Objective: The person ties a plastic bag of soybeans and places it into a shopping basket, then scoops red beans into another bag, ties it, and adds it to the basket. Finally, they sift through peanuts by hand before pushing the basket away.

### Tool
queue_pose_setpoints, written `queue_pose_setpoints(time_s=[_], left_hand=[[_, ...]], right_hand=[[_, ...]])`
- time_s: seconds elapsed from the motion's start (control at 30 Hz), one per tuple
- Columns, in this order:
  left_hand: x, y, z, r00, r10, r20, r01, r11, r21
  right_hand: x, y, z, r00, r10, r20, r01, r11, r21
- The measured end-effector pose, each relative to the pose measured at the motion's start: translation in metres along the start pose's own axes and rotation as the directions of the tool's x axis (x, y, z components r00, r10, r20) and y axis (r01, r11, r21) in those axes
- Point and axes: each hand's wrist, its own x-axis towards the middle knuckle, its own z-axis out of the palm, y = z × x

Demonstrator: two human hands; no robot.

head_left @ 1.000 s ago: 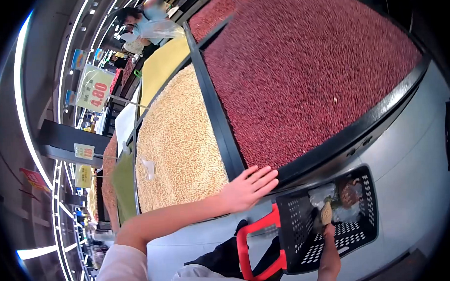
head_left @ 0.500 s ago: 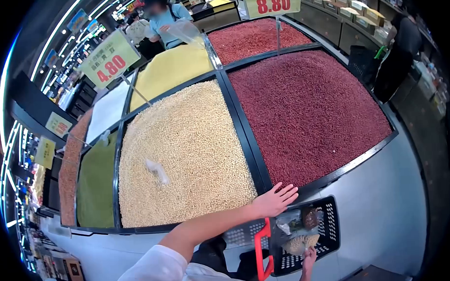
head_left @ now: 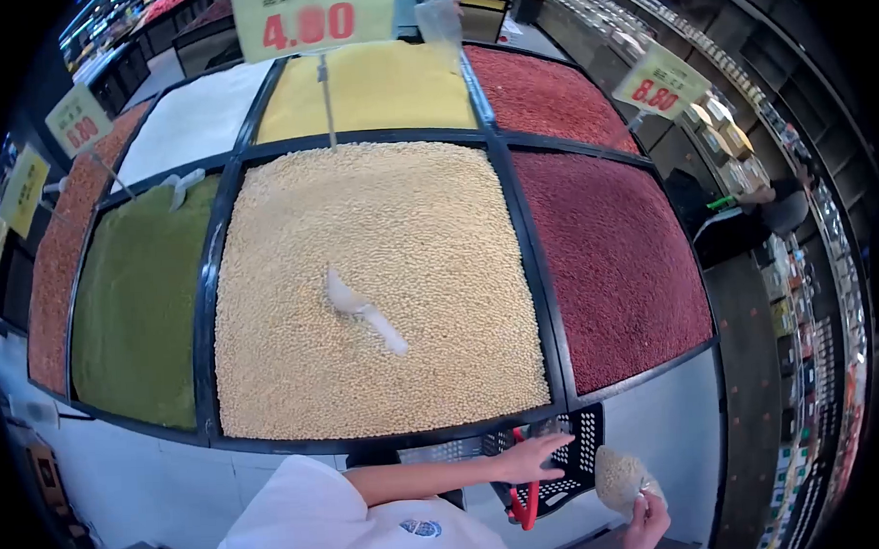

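My right hand (head_left: pixel 647 521) pinches the gathered neck of a clear plastic bag of pale beans (head_left: pixel 619 476), held up just right of the black shopping basket (head_left: pixel 590 429). My left hand (head_left: pixel 535 459) reaches across over the basket with its fingers spread and nothing in them. Below that hand shows the basket's red handle (head_left: pixel 525 509). In front of me is a wide bin of pale yellow beans (head_left: pixel 379 209), with a white plastic scoop (head_left: pixel 365 311) lying on them.
Right of the pale beans is a bin of dark red beans (head_left: pixel 618 268); left is one of green beans (head_left: pixel 145 304). Behind are bins of yellow grain (head_left: pixel 365 88) and white grain (head_left: pixel 197 109). Price signs (head_left: pixel 319 22) stand on rods. A person (head_left: pixel 762 215) is by the right-hand shelves.
The bag of beans has come up out of the basket in my right hand. My left hand has left the bin's edge and is now over the basket. The view has turned.
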Motion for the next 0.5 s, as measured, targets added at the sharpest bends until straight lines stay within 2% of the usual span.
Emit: queue_pose_setpoints(time_s=[0.07,0.1,0.17,0.23,0.27,0.3,0.4,0.43,0.5], left_hand=[[-0.060,0.018,-0.034,0.998,0.050,0.039,-0.043,0.984,-0.172],[-0.076,0.016,-0.044,0.997,0.081,0.005,-0.079,0.983,-0.167],[-0.099,0.018,-0.077,0.996,-0.037,-0.085,0.009,0.954,-0.300],[-0.116,0.019,-0.123,0.975,-0.178,-0.136,0.091,0.870,-0.484],[-0.125,0.016,-0.147,0.953,-0.278,-0.118,0.191,0.857,-0.478],[-0.131,0.009,-0.167,0.965,-0.248,-0.088,0.148,0.789,-0.597],[-0.148,0.012,-0.201,0.977,-0.201,-0.073,0.034,0.483,-0.875],[-0.153,0.015,-0.211,0.978,-0.193,-0.081,-0.005,0.364,-0.931],[-0.150,0.011,-0.215,0.971,-0.228,-0.077,-0.019,0.245,-0.969]], right_hand=[[0.000,-0.051,0.002,0.997,-0.062,0.056,0.065,0.996,-0.059],[-0.003,-0.085,0.006,0.996,-0.070,0.054,0.063,0.990,0.129],[-0.017,-0.117,0.028,0.981,-0.149,0.128,0.100,0.940,0.325],[-0.031,-0.153,0.055,0.964,-0.209,0.165,0.109,0.875,0.471],[-0.037,-0.171,0.068,0.962,-0.217,0.165,0.102,0.849,0.519],[-0.039,-0.184,0.080,0.949,-0.202,0.240,0.003,0.770,0.638],[-0.038,-0.233,0.095,0.918,-0.272,0.288,0.071,0.828,0.556],[-0.034,-0.242,0.099,0.885,-0.414,0.214,0.270,0.829,0.490],[-0.030,-0.269,0.104,0.874,-0.459,0.159,0.331,0.802,0.497]])
